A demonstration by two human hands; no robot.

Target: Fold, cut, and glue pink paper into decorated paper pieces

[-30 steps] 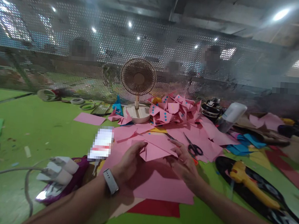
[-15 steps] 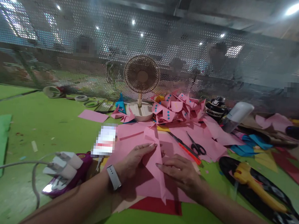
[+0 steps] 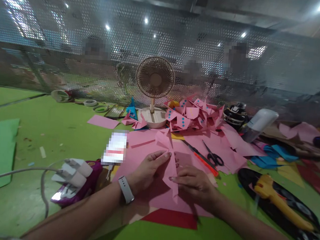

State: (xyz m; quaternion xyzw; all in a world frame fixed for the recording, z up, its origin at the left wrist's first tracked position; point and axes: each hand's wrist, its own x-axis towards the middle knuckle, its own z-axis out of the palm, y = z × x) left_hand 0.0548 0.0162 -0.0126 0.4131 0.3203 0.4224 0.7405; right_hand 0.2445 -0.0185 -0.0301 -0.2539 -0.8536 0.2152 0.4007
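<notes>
Between my two hands is a folded piece of pink paper [image 3: 169,173], its narrow lower end pointing toward me. My left hand [image 3: 152,167], with a grey band on the wrist, pinches its upper left side between thumb and fingers. On the other side my right hand [image 3: 195,183] grips the right edge, thumb in front and fingertips partly hidden behind the paper. Under both hands lie flat pink sheets [image 3: 144,148], with a red sheet [image 3: 173,219] sticking out at the near side.
Scissors [image 3: 214,158] and a red-handled cutter [image 3: 205,161] lie right of the paper. A fan [image 3: 155,79] stands behind, beside a heap of folded pink paper [image 3: 193,115]. At right is a yellow glue gun [image 3: 282,203]; at left, a phone [image 3: 115,148] and a plugged power strip [image 3: 76,181].
The lower end of the pink paper has swung up and looks shorter. My hands keep hold of it. The whole view has shifted slightly.
</notes>
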